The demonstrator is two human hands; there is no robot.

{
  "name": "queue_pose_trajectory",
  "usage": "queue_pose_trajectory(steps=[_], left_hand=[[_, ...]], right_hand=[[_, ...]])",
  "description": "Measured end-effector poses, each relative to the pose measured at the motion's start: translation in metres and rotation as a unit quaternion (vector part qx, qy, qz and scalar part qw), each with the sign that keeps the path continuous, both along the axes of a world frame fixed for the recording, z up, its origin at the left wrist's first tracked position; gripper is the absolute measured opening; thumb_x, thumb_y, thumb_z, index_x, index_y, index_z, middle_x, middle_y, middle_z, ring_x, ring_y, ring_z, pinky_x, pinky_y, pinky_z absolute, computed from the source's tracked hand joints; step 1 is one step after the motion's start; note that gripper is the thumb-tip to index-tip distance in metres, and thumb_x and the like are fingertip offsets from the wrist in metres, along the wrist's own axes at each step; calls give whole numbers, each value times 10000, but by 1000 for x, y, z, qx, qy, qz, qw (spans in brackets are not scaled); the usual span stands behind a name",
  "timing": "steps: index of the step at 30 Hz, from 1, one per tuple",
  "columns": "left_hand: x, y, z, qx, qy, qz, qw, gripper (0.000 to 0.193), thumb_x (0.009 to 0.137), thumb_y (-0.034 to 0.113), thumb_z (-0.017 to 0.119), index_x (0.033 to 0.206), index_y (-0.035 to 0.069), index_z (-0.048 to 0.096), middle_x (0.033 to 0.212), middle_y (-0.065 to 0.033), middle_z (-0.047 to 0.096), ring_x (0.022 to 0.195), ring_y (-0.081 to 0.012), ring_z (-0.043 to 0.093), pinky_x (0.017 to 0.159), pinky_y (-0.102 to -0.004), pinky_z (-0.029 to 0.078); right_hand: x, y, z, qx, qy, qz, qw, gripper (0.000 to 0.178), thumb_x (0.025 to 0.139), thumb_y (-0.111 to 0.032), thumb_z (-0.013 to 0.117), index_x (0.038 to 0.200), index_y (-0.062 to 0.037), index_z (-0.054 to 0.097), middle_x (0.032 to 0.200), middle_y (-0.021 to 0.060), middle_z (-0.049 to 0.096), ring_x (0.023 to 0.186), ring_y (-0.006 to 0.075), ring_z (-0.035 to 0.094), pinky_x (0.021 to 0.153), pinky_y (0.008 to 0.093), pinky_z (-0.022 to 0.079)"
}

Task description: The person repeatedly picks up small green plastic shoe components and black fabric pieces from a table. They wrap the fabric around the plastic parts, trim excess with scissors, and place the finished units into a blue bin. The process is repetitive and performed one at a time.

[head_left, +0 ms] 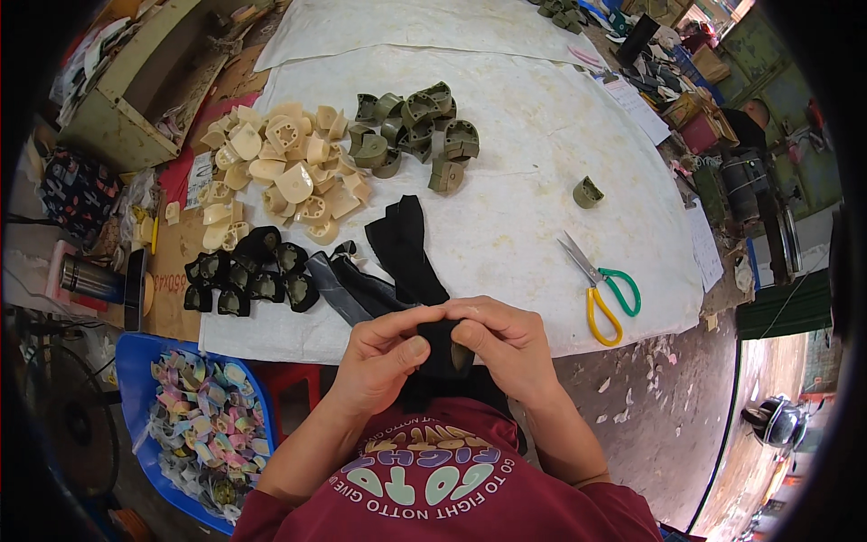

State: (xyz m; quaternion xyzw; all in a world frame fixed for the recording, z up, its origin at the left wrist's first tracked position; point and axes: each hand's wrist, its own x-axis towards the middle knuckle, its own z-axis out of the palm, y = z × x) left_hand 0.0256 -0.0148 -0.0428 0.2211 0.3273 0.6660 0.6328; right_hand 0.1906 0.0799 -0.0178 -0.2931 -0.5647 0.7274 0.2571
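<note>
Close to my body, past the table's near edge, my left hand (pixel 384 357) and my right hand (pixel 506 350) pinch a shoe heel wrapped in black fabric (pixel 437 345) between them. Both thumbs press on it, and an olive patch of the heel shows beside the right thumb. Just beyond my hands lie black fabric strips (pixel 397 248) and a dark grey strip (pixel 339 289). Several black-covered heels (pixel 248 275) stand to the left. Farther back are a heap of beige heels (pixel 293 172) and a cluster of olive green heels (pixel 420 126).
Scissors with one yellow and one green handle (pixel 601 287) lie open on the white-covered table (pixel 533 235) at right, below a lone olive heel (pixel 588 192). At lower left, a blue tub (pixel 135 388) holds many colourful scraps. A steel flask (pixel 90 278) lies at far left.
</note>
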Motion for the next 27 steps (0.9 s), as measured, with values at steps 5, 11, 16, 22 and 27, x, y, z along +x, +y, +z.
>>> queue_pose_trajectory(steps=[5, 11, 16, 22, 27], left_hand=[[-5, 14, 6, 93, 364, 49, 925, 331, 928, 48, 547, 1252, 12, 602, 1209, -81, 528, 1002, -123, 522, 832, -241, 421], [19, 21, 11, 24, 250, 163, 954, 519, 877, -1, 583, 1379, -8, 452, 1304, -118, 473, 1095, -183, 540, 913, -276, 446], [22, 17, 6, 73, 402, 163, 898, 605, 813, -41, 644, 1382, -19, 438, 1249, -129, 562, 1086, -200, 573, 931, -314, 463], [23, 23, 19, 107, 418, 140, 891, 621, 792, -91, 625, 1381, -34, 435, 1243, -109, 537, 1202, -195, 490, 1037, -307, 359], [16, 24, 9, 103, 144, 47, 983, 630, 843, 0, 667, 1417, 9, 408, 1377, -96, 431, 1255, -183, 431, 1068, -333, 333]], right_hand=[[-4, 7, 11, 158, -118, 22, 980, 347, 876, -106, 669, 1210, -32, 610, 1121, 69, 630, 914, 123, 597, 779, 248, 476], [-17, 3, -7, 66, 14, -105, 992, 410, 937, -205, 613, 1296, -18, 541, 1167, 77, 602, 1055, 146, 563, 905, 289, 447], [-28, -8, -6, 121, 45, -99, 987, 404, 993, -245, 503, 1316, -4, 490, 1287, 119, 531, 1183, 193, 502, 1039, 322, 354], [-49, -10, -12, -1, 91, -177, 980, 382, 1021, -268, 338, 1104, 25, 569, 1269, 159, 543, 1147, 217, 521, 1017, 336, 395], [-52, -6, -12, -65, 141, -179, 972, 369, 1017, -264, 369, 1113, 18, 588, 1237, 136, 565, 1110, 193, 531, 988, 312, 401]])
